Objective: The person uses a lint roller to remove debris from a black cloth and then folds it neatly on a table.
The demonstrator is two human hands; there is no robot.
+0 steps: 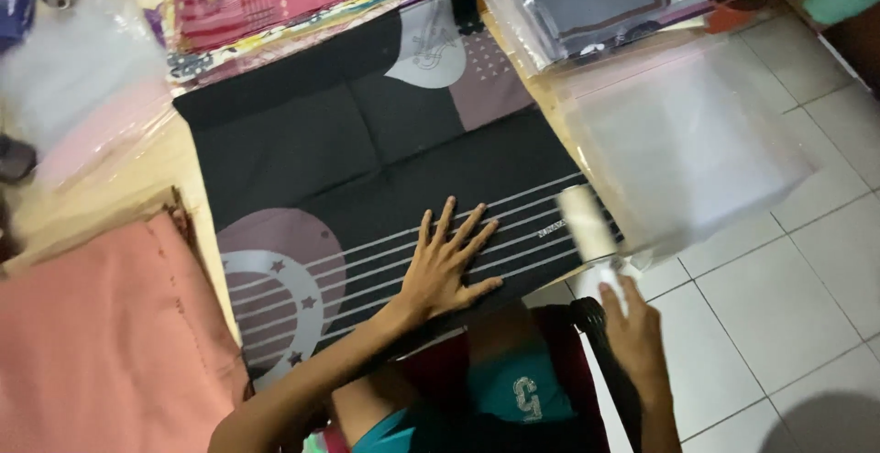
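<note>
Left hand (pixel 446 265) flat, fingers spread toward 12 o'clock on black patterned scarf (pixel 367 141), right hand (pixel 632 329) at 3 o'clock clamped on blurred lint roller (pixel 588 224).

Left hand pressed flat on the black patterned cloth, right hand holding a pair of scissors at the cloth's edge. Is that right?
Not quite. In the head view the right hand holds a white lint roller, not scissors. The left hand does lie flat on the black patterned cloth.

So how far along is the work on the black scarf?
Done: the black scarf lies spread flat on the table. In hand: the left hand presses it down while the right hand holds a lint roller at its edge. Left: it is unfolded, and the clear bags beside it lie unused.
</note>
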